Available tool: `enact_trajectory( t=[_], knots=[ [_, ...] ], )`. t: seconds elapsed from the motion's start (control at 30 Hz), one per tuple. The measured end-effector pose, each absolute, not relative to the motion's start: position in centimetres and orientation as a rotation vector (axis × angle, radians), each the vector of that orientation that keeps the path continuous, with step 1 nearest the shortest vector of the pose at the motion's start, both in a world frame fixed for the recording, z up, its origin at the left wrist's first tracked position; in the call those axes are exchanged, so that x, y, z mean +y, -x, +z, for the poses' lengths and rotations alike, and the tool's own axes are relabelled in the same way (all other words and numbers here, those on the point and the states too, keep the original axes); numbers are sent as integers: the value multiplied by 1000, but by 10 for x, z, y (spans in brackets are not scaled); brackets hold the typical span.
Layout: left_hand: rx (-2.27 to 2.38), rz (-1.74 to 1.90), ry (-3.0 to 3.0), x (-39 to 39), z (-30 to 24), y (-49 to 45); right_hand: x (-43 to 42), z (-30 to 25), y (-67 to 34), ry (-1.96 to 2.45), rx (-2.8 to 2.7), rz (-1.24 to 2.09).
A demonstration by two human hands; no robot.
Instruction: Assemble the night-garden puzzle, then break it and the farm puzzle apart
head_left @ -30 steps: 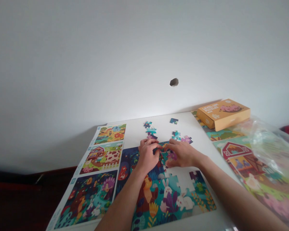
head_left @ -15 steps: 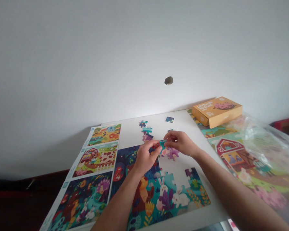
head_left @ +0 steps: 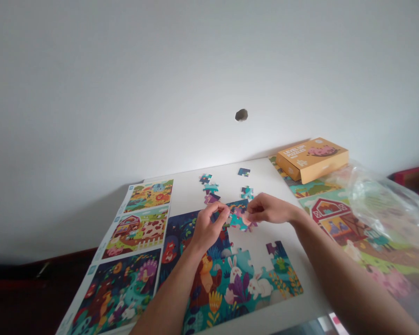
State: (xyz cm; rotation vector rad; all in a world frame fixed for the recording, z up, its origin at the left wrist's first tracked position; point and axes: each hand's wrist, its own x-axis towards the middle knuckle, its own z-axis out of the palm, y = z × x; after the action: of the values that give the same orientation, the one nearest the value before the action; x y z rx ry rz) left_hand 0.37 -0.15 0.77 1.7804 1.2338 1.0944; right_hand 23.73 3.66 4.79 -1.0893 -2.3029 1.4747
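Nearest you, the partly built puzzle (head_left: 230,274) lies flat on the white counter (head_left: 265,321), with the picture sheet (head_left: 132,260) touching its left edge. Above its open gap, your left hand (head_left: 207,228) and right hand (head_left: 268,210) pinch a puzzle piece (head_left: 238,216) between fingertips, at the puzzle's far edge. Beyond your hands, loose pieces (head_left: 209,187) lie scattered on the counter. Farthest right, the orange box (head_left: 312,159) rests near the wall, beside the plastic bag (head_left: 380,204).
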Motion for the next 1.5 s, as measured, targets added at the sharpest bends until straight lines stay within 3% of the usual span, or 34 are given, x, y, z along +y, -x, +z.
enact_trajectory(
  t=[0.2,0.5,1.5],
  knots=[
    [1209,941,-2217,-7,8,-9,40,48,-254,1123,-2638,1625],
    [1049,631,-2448,-12,6,-13,40,38,-246,1522,-2708,1239],
    [841,746,-2485,-14,9,-19,38,32,-239,1581,-2672,1214]
  ],
)
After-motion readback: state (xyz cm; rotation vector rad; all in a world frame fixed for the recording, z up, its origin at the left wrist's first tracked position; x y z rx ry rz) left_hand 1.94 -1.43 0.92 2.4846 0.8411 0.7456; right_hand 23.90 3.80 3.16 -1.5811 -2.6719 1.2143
